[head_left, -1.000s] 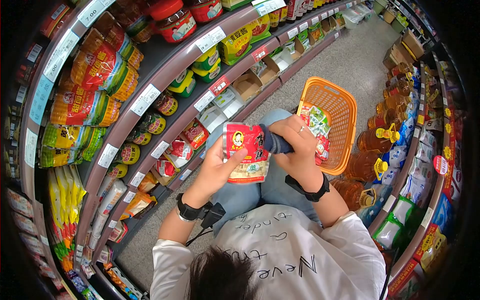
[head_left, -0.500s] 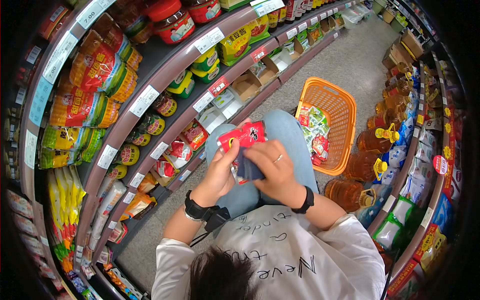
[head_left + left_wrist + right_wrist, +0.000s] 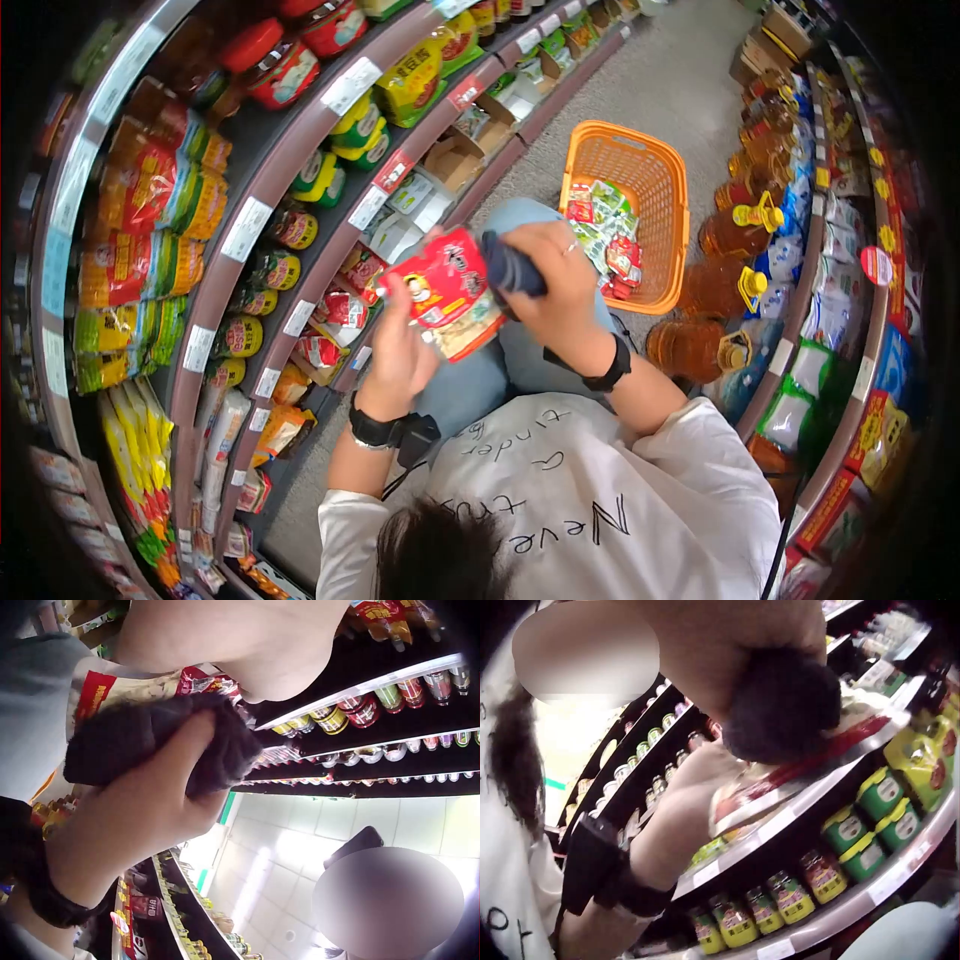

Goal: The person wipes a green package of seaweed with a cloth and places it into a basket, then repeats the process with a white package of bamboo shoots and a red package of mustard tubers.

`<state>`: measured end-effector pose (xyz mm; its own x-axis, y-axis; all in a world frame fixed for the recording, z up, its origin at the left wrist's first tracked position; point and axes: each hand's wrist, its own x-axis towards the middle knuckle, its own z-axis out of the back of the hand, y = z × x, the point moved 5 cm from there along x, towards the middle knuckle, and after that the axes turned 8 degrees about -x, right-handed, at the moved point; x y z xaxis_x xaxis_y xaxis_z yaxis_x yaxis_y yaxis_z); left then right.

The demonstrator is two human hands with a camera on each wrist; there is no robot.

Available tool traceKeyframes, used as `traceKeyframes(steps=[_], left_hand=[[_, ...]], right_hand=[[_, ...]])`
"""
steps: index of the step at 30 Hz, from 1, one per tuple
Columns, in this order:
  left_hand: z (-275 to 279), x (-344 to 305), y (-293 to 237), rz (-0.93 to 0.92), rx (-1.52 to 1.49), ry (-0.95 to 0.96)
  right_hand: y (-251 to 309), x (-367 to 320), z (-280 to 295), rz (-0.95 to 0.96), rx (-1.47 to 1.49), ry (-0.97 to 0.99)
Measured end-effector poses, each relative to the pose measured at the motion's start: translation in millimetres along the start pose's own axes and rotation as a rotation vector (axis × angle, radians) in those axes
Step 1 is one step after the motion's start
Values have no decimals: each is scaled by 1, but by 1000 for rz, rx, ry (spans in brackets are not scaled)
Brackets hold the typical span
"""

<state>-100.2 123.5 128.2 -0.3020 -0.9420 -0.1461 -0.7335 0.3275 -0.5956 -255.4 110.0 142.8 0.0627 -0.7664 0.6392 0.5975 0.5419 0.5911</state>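
In the head view my left hand (image 3: 398, 345) holds a red food pouch (image 3: 447, 282) by its left side, thumb toward the front and the other fingers hidden behind. The pouch is tilted, with a portrait on its front and a pale lower part showing the contents. My right hand (image 3: 562, 285) grips a bunched dark cloth (image 3: 513, 266) at the pouch's right edge. In the left wrist view the cloth (image 3: 142, 742) overlaps the pouch (image 3: 127, 690). The right wrist view shows the pouch (image 3: 802, 765) nearly edge-on, beside the cloth (image 3: 780, 705).
An orange basket (image 3: 676, 215) with several small packets stands on the floor ahead, right of the knees. Shelves of jars and bags (image 3: 150, 265) line the left side. Large oil bottles (image 3: 700, 350) stand along the right shelf.
The cloth in my right hand went from the pouch's right side across its front, then back to the right edge. The pouch now tilts differently, and the head view has shifted.
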Motion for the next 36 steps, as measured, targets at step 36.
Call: traceKeyframes(steps=[36], left_hand=[[162,-49,-71,-337,-7,-407]], right_hand=[[-387,-162,45,-1118,-262,272]])
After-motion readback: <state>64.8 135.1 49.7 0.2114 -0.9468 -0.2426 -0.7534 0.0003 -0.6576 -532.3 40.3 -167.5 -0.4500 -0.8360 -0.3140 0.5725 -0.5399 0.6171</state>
